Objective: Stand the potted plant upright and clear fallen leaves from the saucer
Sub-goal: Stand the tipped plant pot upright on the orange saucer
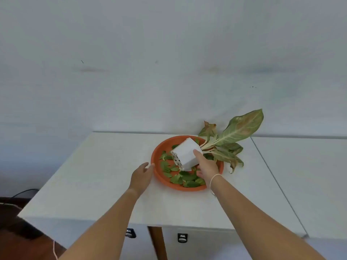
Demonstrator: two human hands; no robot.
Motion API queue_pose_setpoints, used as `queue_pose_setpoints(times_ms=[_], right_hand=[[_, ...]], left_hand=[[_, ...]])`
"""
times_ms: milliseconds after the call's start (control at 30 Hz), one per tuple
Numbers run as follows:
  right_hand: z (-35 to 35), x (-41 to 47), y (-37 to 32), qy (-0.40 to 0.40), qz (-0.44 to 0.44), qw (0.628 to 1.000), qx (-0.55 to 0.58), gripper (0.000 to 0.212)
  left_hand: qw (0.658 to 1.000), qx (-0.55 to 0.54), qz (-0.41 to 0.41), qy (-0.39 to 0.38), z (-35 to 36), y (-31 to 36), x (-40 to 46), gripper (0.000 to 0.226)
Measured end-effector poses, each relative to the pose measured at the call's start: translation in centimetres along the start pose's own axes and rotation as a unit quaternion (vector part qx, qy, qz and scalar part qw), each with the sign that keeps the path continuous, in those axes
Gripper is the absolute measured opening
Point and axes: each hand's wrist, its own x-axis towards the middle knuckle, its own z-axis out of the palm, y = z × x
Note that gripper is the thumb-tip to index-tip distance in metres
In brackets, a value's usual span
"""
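Observation:
A white square pot (pixel 185 152) lies tipped on its side in an orange saucer (pixel 159 175), its perforated base facing me. The plant (pixel 236 132) spills out to the right, with large green leaves browned at the edges. Several small green fallen leaves (pixel 185 178) lie scattered in the saucer around the pot. My right hand (pixel 206 166) grips the pot's right side, thumb on top. My left hand (pixel 142 175) rests with fingers apart against the saucer's left rim, holding nothing.
The saucer sits on a white table (pixel 93 175) against a pale wall. A second white tabletop (pixel 309 175) adjoins it on the right along a seam. A dark cable and dark objects lie at the lower left, below the table edge.

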Motion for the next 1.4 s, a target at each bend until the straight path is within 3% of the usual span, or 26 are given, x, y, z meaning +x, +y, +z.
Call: queue_pose_setpoints(times_ms=[333, 1000, 1400], right_hand=[[1.9, 1.8, -0.1, 0.020, 0.027, 0.992, 0.120, 0.075], [3.0, 3.6, -0.6, 0.054, 0.021, 0.981, 0.187, 0.075], [2.6, 3.3, -0.7, 0.108, -0.171, 0.979, 0.005, 0.077]], left_hand=[[0.996, -0.072, -0.003, -0.049, 0.2, -1.0, 2.4, 0.030], [0.994, -0.090, 0.022, -0.051, -0.1, -2.1, 3.0, 0.033], [0.994, -0.089, 0.031, -0.049, -0.1, -2.1, 2.9, 0.035]])
